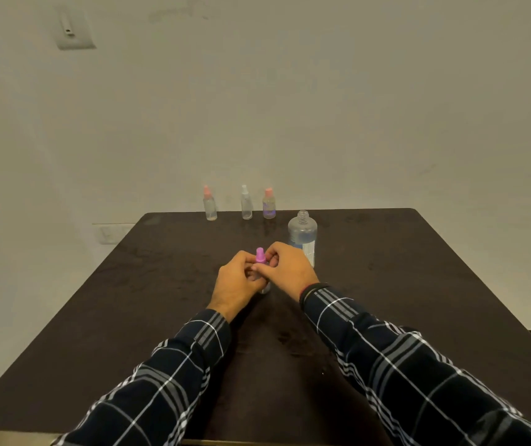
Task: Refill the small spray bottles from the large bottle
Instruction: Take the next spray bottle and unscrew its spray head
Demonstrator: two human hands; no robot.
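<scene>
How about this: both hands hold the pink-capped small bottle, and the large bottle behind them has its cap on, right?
No: the head view shows the large bottle uncapped, its threaded neck bare. The left hand and right hand do hold the pink-capped small bottle.

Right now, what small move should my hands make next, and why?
Probably twist the pink cap with the right hand while the left hand grips the small bottle; the cap sits on it, and the large bottle stands open. Direction unclear.

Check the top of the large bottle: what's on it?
Nothing: the large bottle has a bare threaded neck with no cap. The right hand covers its lower left part, so the base there is hidden.
</scene>
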